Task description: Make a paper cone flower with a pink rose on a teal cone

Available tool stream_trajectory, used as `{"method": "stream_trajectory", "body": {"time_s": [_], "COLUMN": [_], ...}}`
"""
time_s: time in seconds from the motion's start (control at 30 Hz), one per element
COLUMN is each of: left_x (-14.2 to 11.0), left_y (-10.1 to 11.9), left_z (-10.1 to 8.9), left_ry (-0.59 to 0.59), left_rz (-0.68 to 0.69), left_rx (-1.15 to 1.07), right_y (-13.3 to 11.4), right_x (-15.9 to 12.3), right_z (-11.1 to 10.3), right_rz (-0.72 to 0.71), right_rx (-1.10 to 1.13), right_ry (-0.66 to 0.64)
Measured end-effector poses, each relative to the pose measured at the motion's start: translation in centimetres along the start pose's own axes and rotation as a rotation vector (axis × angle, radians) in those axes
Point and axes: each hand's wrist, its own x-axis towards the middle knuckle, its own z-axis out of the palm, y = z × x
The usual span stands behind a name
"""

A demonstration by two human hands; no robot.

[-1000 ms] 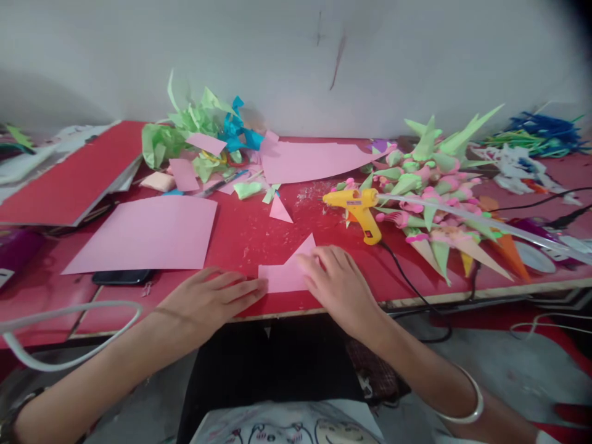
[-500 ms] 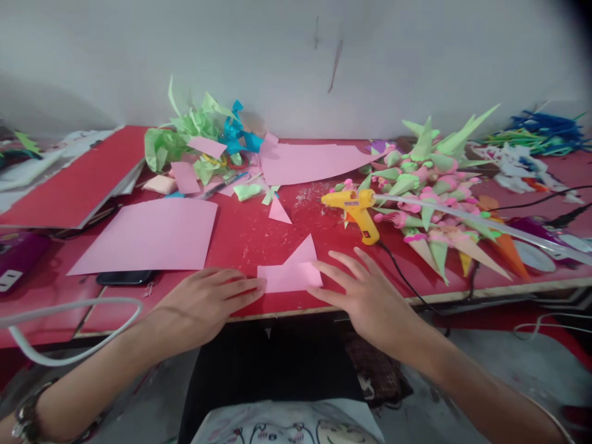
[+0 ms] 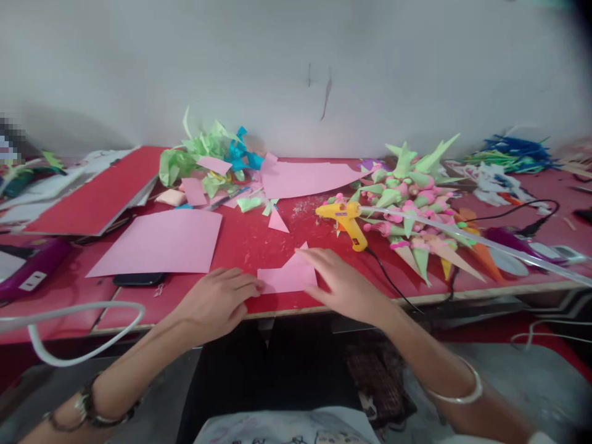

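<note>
A folded piece of pink paper (image 3: 283, 280) lies on the red table near its front edge, with a pointed flap rising at its upper right. The fingertips of my left hand (image 3: 215, 303) rest on its left end, the thumb apart from the paper. My right hand (image 3: 345, 285) lies over the right end, fingers stretched along the flap and thumb lower down, apart from them. Its fingers hide part of the flap. Beyond the paper is a small pink triangle (image 3: 277, 221). A yellow glue gun (image 3: 348, 223) with a long clear glue stick lies past my right hand.
To the left, a large pink sheet (image 3: 161, 242) partly covers a dark phone (image 3: 139, 280). Paper scraps (image 3: 208, 148) and another pink sheet (image 3: 305, 179) are at the back. Right of the glue gun is a heap of green and pink paper cones (image 3: 411, 203). A cable (image 3: 393, 280) crosses the front edge.
My right hand lifted off the paper with fingers spread, then came back left onto the flap and right end. My left hand stayed at the left end. The view tilted up slightly.
</note>
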Motion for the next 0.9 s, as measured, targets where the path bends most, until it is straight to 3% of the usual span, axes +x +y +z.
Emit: {"method": "stream_trajectory", "body": {"time_s": [0.13, 0.2, 0.27, 0.37, 0.57, 0.7, 0.8, 0.9], "left_x": [1.4, 1.8, 2.2, 2.9, 4.5, 4.7, 4.7, 4.8], "left_y": [1.4, 1.7, 1.7, 1.6, 1.7, 1.7, 2.1, 2.9], "left_z": [-1.2, -1.9, -2.2, -1.8, 0.7, 1.7, 2.4, 2.9], "left_ry": [0.106, 0.196, 0.267, 0.285, 0.134, 0.083, 0.152, 0.236], "left_rz": [-0.046, -0.038, -0.019, 0.002, -0.049, -0.131, -0.225, -0.314], "left_rx": [0.05, 0.001, -0.046, -0.008, 0.234, 0.137, 0.117, 0.147], "right_y": [-0.6, -0.7, -0.7, -0.8, 0.7, 2.1, 2.4, 2.1], "right_x": [2.4, 3.0, 3.2, 3.3, 3.8, 4.1, 4.3, 4.7], "right_z": [0.8, 0.3, -0.5, -1.5, -0.5, 0.8, 1.3, 1.6], "right_rz": [-0.043, -0.083, -0.117, -0.145, -0.189, -0.023, 0.144, 0.225], "right_rx": [-0.001, 0.046, 0.082, 0.045, 0.043, 0.217, 0.313, 0.359], "right_ry": [-0.192, -0.293, -0.312, -0.19, 0.002, 0.04, 0.098, 0.126]}}
